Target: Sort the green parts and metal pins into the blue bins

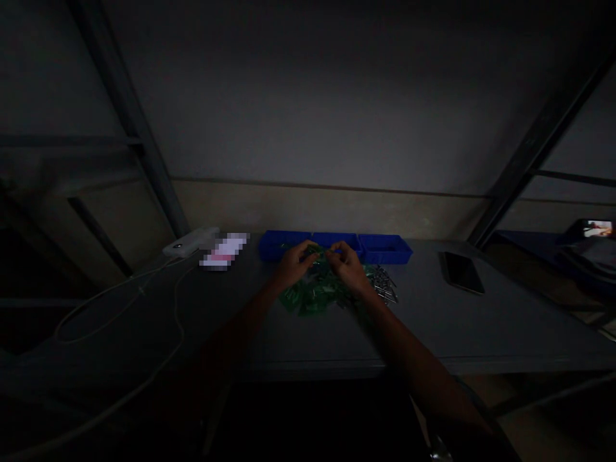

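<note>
Very dark frame, detail limited. Left hand [292,263] and right hand [347,264] close together, fingers curled, tips nearly meeting over the far edge of a pile of small green pieces [312,298]. Possibly pinching one small piece between them; too dark to tell whether either grip is closed on anything. Pile directly under and just short of both hands, on the grey table [505,321]. Row of blue bins [385,249] just beyond the fingertips. Heap of small metal parts [385,285] just beside the right hand, on its outer side. Dark phone [462,273] lying flat, well off to the right. White power bank [190,244] with a white cable [144,276] well off to the left of the left hand.
</note>
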Demonstrator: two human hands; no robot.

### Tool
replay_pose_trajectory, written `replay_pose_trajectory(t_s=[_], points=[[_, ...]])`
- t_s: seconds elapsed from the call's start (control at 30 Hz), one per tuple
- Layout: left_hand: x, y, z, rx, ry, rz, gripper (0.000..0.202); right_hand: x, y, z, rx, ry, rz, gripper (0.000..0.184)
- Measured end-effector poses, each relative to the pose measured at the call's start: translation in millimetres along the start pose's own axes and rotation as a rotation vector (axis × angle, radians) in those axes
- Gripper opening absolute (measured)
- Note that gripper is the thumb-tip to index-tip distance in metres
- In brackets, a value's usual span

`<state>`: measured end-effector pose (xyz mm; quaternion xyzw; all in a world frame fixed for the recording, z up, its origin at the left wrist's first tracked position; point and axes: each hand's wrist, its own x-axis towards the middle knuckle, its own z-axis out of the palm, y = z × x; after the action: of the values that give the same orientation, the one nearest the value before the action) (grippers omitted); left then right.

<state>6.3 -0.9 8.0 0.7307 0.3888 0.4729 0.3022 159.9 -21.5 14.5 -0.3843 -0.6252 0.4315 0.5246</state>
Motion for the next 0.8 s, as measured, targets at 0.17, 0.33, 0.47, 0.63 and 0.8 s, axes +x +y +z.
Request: replay_pose_trajectory(t_s=[0.17, 0.33, 0.47, 0.63, 0.8], points=[[1.0, -3.2, -4.3, -0.02, -0.081, 0.011, 0.021, 1.3, 3.5, -3.7, -0.076, -0.039, -0.055, 0.022], [2.5, -1.1, -10.8, 0.054, -0.109, 0.047, 0.016, 2.6, 3.5, -7.6, -0.188, -0.039, -0.196, 0.022], [1.9, 4.9, -9.5, 0.046, -0.004, 0.023, 0.018, 4.4, 5.6, -6.5, -0.268, -0.01, -0.198, 0.02], [1.7, 3.8, -0.6, -0.254, 0.134, -0.371, 0.023, 5.9, 8.6, -6.0, -0.367, 0.138, -0.215, 0.017], [4.4, 4.2, 0.8, -0.548, 0.117, -0.604, 0.032, 1.2, 4.0, -4.1, -0.382, 0.097, -0.235, 0.015]])
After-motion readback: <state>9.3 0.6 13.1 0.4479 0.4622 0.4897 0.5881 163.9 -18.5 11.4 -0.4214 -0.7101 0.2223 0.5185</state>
